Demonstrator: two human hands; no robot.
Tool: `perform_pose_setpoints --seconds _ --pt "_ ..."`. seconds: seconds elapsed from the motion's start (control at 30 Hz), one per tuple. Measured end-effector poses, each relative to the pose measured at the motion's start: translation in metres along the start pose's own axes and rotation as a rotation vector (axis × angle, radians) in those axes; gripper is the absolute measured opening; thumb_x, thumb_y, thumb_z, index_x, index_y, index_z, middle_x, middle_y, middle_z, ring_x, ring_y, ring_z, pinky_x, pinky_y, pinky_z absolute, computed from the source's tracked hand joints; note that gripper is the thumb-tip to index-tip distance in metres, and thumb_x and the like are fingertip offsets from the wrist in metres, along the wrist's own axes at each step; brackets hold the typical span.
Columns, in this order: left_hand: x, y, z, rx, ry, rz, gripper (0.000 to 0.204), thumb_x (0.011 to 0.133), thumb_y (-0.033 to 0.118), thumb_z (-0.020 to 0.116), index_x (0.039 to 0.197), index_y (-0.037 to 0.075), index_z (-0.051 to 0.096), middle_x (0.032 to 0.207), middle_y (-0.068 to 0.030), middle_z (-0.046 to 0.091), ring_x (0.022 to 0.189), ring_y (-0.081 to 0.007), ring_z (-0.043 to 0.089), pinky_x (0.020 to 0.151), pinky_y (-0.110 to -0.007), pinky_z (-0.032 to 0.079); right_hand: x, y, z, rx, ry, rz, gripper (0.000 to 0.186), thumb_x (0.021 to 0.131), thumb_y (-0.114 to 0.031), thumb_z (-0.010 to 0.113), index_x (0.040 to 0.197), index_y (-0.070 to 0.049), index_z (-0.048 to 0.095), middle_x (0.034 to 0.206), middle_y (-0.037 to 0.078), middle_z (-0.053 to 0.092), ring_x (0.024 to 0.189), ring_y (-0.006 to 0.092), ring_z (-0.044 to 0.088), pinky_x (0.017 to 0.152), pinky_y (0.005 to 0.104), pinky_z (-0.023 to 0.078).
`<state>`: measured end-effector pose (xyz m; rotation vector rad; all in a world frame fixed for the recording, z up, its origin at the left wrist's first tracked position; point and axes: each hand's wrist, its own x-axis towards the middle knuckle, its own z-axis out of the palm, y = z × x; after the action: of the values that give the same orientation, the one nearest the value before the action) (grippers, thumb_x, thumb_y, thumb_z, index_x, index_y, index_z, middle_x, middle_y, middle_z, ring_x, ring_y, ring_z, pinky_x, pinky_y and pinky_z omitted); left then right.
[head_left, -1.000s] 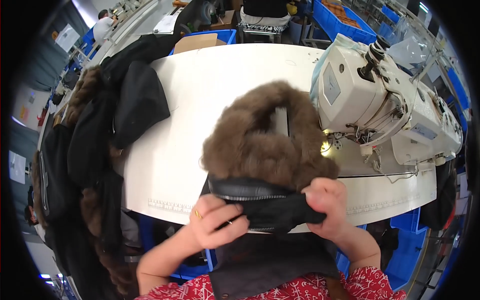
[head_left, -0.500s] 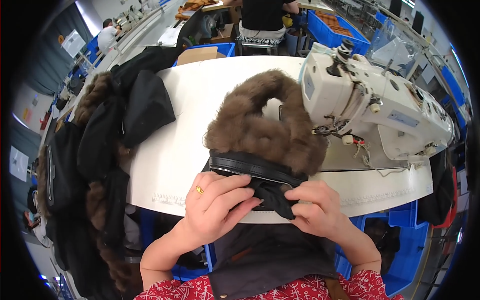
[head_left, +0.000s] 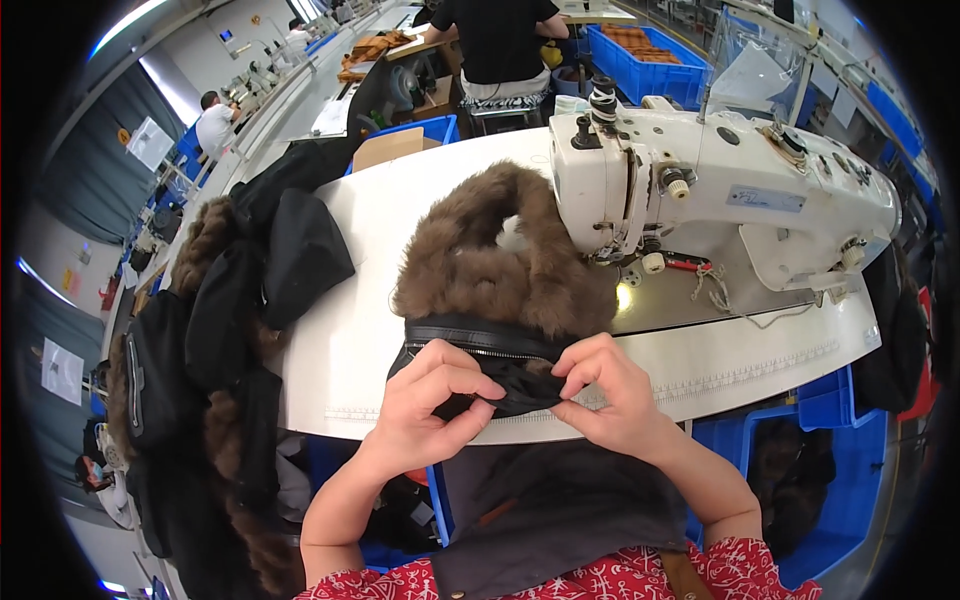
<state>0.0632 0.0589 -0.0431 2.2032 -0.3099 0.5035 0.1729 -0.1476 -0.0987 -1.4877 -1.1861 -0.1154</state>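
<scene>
A brown fur bag (head_left: 470,282) with a looped fur handle lies on the white sewing table (head_left: 350,375). Along its near side runs a black band with a metal zipper (head_left: 480,350). Black lining fabric (head_left: 515,388) bunches out below the zipper. My left hand (head_left: 430,405) pinches the left part of this lining between thumb and fingers. On the other side, my right hand (head_left: 610,390) grips the lining's right edge, its fingertips close to the zipper. The inside of the bag is hidden.
A white sewing machine (head_left: 700,190) stands at the right, its lamp lit beside the bag. Black and brown fur pieces (head_left: 215,330) are heaped on the left. Blue bins (head_left: 840,480) sit below the table edge. A person in black (head_left: 495,40) sits beyond the table.
My head view has shifted, so the machine appears farther left. My left fingers have closed into a pinch on the lining, and my right hand has moved up toward the zipper.
</scene>
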Motion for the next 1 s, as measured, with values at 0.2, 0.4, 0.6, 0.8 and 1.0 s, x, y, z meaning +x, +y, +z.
perform_pose_setpoints --seconds 0.2,0.4,0.6,0.8,1.0 --pt "0.001 -0.009 -0.001 0.134 0.052 0.308 0.026 0.065 -0.007 0.074 0.082 0.008 0.061 0.086 -0.0062 0.059 0.075 -0.0178 0.055 0.070 -0.028 0.045 0.004 0.003 0.009 0.044 0.141 -0.008 0.030 0.067 0.006 0.077 0.086 -0.005 0.056 0.096 0.010 0.062 0.084 0.0209 0.063 0.070 0.0300 0.051" --pt "-0.004 -0.003 0.001 0.113 0.082 0.075 0.046 0.070 0.002 0.082 0.114 0.003 0.068 0.064 0.0008 0.054 0.066 -0.0172 0.048 0.063 -0.029 0.042 0.002 0.004 0.014 0.042 0.152 -0.010 0.030 0.068 0.007 0.076 0.087 -0.004 0.055 0.097 0.011 0.061 0.080 0.0205 0.063 0.069 0.0292 0.052" --pt "0.002 0.000 0.002 0.280 0.036 0.138 0.033 0.068 0.004 0.083 0.099 0.011 0.073 0.068 0.0001 0.054 0.068 -0.0173 0.049 0.064 -0.029 0.042 0.002 0.006 0.016 0.044 0.150 -0.035 0.033 0.071 0.009 0.074 0.094 -0.002 0.052 0.107 0.011 0.059 0.076 0.0151 0.063 0.067 0.0265 0.053" --pt "0.003 0.008 0.003 0.227 0.072 0.152 0.026 0.066 0.008 0.085 0.087 0.010 0.069 0.091 -0.0038 0.061 0.076 -0.0209 0.058 0.068 -0.030 0.045 0.000 0.004 0.016 0.177 0.124 0.093 0.040 0.074 0.007 0.073 0.108 -0.003 0.053 0.112 0.010 0.057 0.075 0.0137 0.061 0.069 0.0276 0.052" --pt "0.006 0.006 0.004 0.345 0.103 0.242 0.031 0.067 0.009 0.084 0.094 0.008 0.068 0.103 -0.0063 0.065 0.083 -0.0230 0.059 0.071 -0.030 0.047 0.002 0.004 0.018 0.203 0.113 0.079 0.038 0.076 0.006 0.073 0.110 -0.004 0.056 0.110 0.008 0.058 0.077 0.0132 0.061 0.070 0.0277 0.052"
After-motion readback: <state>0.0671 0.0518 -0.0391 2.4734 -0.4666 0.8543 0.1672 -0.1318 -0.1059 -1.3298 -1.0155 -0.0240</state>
